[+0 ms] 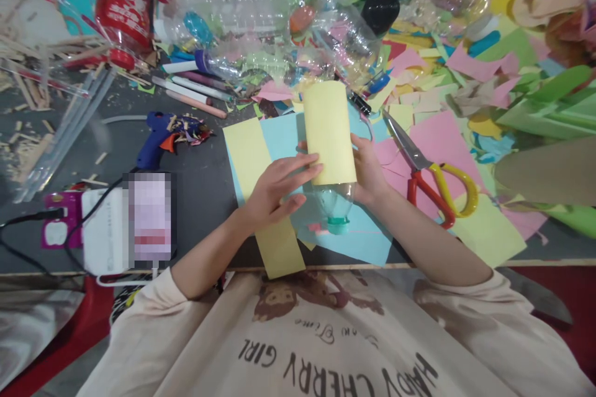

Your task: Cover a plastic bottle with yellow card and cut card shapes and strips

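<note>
A clear plastic bottle point(331, 197) with a green cap lies on blue paper, its neck pointing at me. Pale yellow paper point(328, 133) is wrapped around its body. My right hand point(370, 170) grips the wrapped bottle from the right, its fingertips hidden behind the paper. From the left, my left hand point(282, 189) lays its outstretched fingers on the paper's edge; the thumb is apart. Under the hands are a blue sheet point(367, 239) and a pale yellow strip point(279, 251).
Scissors point(426, 167) with red and yellow handles lie right of my right hand. On the left are a blue glue gun point(156, 136), several markers point(195, 92) and a phone point(151, 217). Plastic bottles point(242, 6) fill the back; paper scraps point(488, 80) cover the right.
</note>
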Demonstrator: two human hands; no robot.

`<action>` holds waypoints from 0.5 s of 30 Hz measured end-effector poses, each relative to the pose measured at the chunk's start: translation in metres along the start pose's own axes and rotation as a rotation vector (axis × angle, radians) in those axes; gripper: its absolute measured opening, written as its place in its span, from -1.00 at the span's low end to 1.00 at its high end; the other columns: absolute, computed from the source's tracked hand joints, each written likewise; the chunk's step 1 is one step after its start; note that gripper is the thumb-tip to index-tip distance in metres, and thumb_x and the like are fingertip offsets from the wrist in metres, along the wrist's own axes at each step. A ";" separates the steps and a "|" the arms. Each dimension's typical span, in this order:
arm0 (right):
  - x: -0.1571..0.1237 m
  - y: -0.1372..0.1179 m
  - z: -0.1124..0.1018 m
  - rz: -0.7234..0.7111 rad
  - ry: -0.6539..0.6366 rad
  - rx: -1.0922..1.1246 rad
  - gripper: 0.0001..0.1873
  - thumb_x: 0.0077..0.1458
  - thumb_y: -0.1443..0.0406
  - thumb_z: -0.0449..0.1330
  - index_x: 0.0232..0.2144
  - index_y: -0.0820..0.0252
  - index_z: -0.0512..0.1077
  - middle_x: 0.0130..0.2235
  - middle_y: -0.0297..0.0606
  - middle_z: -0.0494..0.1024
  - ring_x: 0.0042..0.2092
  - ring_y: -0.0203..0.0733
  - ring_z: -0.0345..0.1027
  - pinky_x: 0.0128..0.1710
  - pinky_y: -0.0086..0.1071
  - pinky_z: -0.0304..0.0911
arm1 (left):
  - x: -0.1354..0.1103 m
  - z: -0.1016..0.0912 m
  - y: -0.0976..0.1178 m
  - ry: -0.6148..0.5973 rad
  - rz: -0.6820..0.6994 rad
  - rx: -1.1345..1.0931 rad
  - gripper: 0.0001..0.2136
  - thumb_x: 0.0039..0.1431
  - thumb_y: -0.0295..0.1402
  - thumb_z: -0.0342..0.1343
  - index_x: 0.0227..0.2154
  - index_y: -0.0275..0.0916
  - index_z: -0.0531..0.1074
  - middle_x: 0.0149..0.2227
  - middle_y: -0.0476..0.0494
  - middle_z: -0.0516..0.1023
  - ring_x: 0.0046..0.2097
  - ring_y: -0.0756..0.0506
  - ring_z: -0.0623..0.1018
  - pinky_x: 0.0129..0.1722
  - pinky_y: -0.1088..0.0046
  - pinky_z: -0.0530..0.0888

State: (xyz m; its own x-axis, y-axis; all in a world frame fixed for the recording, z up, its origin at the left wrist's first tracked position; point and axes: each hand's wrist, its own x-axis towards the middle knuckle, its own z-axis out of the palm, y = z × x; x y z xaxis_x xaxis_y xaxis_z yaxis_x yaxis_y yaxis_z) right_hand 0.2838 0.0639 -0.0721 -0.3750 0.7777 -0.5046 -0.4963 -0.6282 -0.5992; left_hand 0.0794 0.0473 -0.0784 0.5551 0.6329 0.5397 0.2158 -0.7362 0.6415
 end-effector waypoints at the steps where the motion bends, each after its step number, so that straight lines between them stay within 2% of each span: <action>1: 0.000 0.000 0.002 0.010 0.008 -0.006 -0.46 0.09 -0.06 0.13 -0.06 0.17 0.52 -0.03 -0.19 0.66 0.14 -0.01 0.45 0.04 -0.23 0.48 | 0.000 0.000 0.001 0.008 0.016 0.028 -0.54 0.45 -0.14 -0.16 0.33 -0.06 0.22 0.20 -0.28 0.47 0.18 -0.19 0.51 0.10 0.22 0.46; 6: 0.000 0.002 0.010 0.089 0.064 0.003 -0.52 0.17 0.03 0.00 -0.07 0.18 0.49 -0.20 -0.16 0.69 0.00 0.03 0.55 -0.05 -0.14 0.53 | 0.001 -0.002 0.001 0.040 0.072 0.172 -0.54 0.46 -0.15 -0.19 0.33 -0.08 0.20 0.15 -0.29 0.50 0.15 -0.18 0.51 0.08 0.23 0.44; 9: 0.001 0.004 0.011 0.104 0.053 -0.026 -0.54 0.16 0.05 0.01 -0.10 0.21 0.49 -0.24 -0.15 0.69 -0.05 0.02 0.58 -0.09 -0.15 0.54 | -0.001 -0.003 -0.003 0.071 -0.026 0.231 -0.54 0.46 -0.15 -0.21 0.34 -0.05 0.18 0.22 -0.29 0.42 0.22 -0.19 0.44 0.15 0.23 0.41; 12: 0.002 0.007 0.010 0.044 -0.001 -0.099 -0.57 0.14 0.04 0.06 -0.13 0.20 0.49 -0.21 -0.17 0.68 -0.03 -0.01 0.57 -0.06 -0.19 0.52 | -0.002 -0.005 -0.009 0.099 -0.153 0.256 -0.55 0.46 -0.15 -0.21 0.34 -0.01 0.16 0.24 -0.27 0.34 0.24 -0.19 0.41 0.15 0.27 0.42; 15: 0.002 0.009 0.008 -0.009 -0.045 -0.146 -0.60 0.15 0.05 0.08 -0.13 0.17 0.48 -0.17 -0.19 0.68 0.00 -0.03 0.55 -0.02 -0.21 0.50 | -0.003 -0.005 -0.014 0.130 -0.213 0.272 -0.55 0.46 -0.16 -0.19 0.35 0.04 0.13 0.21 -0.22 0.34 0.20 -0.15 0.43 0.14 0.32 0.43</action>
State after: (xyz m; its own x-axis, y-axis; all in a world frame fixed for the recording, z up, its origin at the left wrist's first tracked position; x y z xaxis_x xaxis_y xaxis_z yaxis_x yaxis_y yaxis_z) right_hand 0.2727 0.0600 -0.0737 -0.4072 0.7818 -0.4722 -0.3823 -0.6154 -0.6893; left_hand 0.0704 0.0568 -0.0860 0.3720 0.7911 0.4855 0.5309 -0.6104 0.5879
